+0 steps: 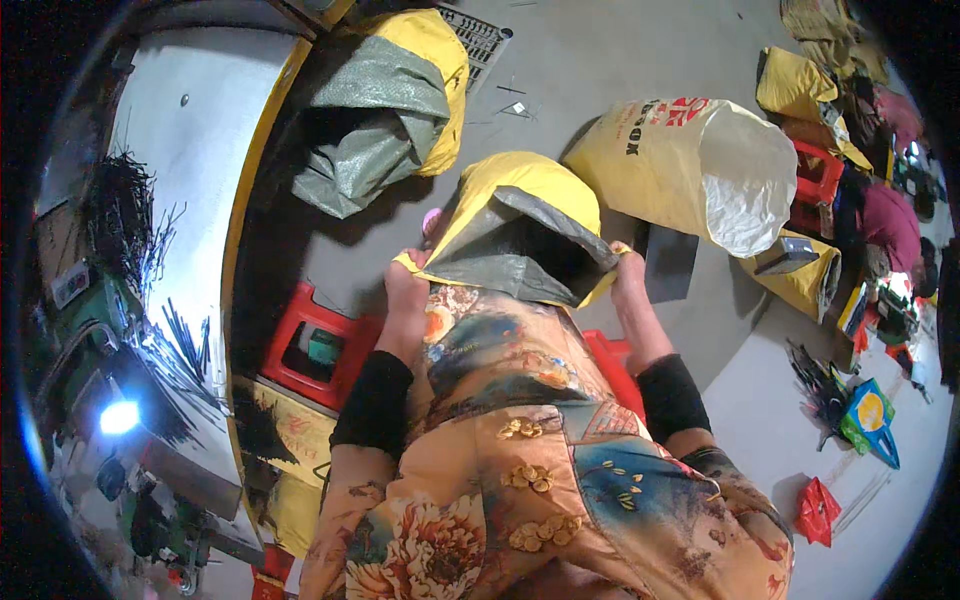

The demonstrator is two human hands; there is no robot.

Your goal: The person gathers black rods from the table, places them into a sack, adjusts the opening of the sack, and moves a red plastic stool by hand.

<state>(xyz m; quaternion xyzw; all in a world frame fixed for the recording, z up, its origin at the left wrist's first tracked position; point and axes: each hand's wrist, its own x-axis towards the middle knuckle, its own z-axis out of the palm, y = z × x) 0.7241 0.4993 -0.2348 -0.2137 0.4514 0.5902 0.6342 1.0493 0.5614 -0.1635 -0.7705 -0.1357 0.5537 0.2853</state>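
Note:
A yellow woven sack [535, 172] with a grey lining stands in front of my lap, its mouth spread wide toward me. My left hand [407, 285] is closed on the left corner of its rim. On the opposite corner, my right hand [628, 270] pinches the edge. The inside of the sack is dark, so its contents cannot be made out. Both forearms wear black sleeves, and patterned clothing covers my lap just below the sack.
A grey-and-yellow sack [385, 110] stands ahead on the left, and a cream sack [690, 165] lies tilted on the right. Left is a white-topped workbench [200, 130] with dark thin rods [125, 215]. Red stools [320, 345] flank my legs. Another person [890, 225] sits far right.

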